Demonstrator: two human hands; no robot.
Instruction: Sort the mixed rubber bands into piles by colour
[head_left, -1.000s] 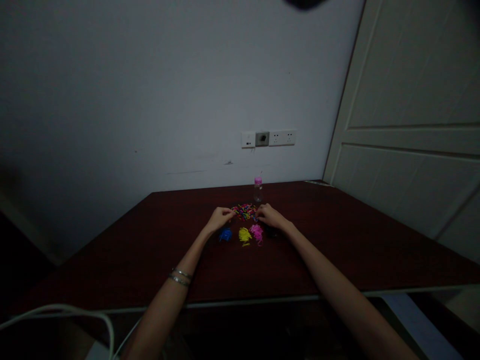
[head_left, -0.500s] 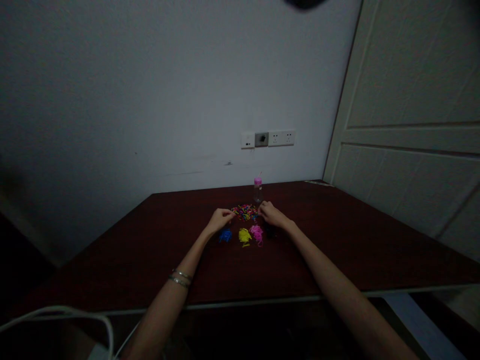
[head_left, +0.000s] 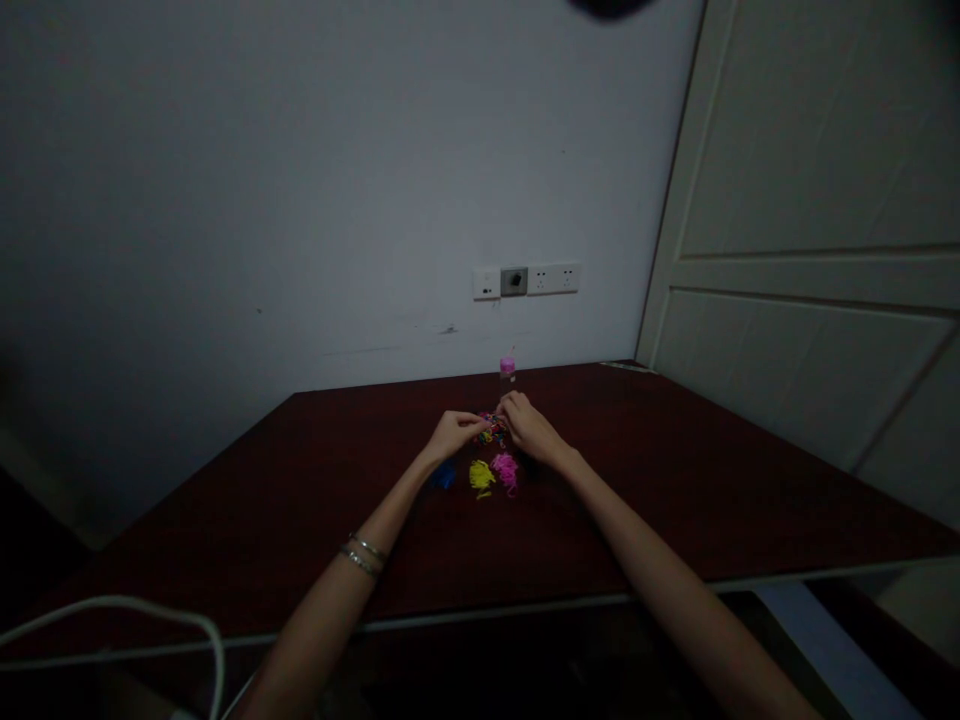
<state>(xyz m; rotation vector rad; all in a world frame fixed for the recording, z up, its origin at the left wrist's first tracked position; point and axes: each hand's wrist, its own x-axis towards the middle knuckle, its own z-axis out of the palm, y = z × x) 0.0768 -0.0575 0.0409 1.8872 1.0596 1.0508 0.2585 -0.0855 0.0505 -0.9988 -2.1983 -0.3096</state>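
A mixed pile of small, many-coloured bands (head_left: 492, 436), looking like rubber bands, lies on the dark red table (head_left: 360, 420). From its left, my left hand (head_left: 454, 434) reaches over it, thumb and fingertips pinched together. My right hand (head_left: 531, 428) is at the pile's right edge with fingers curled together. Whatever either hand pinches is too small and dark to make out. Nearer to me are a blue heap (head_left: 444, 476), partly behind my left wrist, a yellow heap (head_left: 481, 476) and a pink heap (head_left: 505, 472) of the same bands.
Behind the mixed pile stands a clear bottle with a pink cap (head_left: 508, 367), its lower part hidden by my right hand. A wall with sockets (head_left: 553, 279) rises at the back, a panelled door (head_left: 795, 300) at right. A white cable (head_left: 135, 604) loops at lower left.
My left hand has moved right, over the mixed pile. My right hand has come in closer to it, so the hands are nearer each other. The view has shifted slightly.
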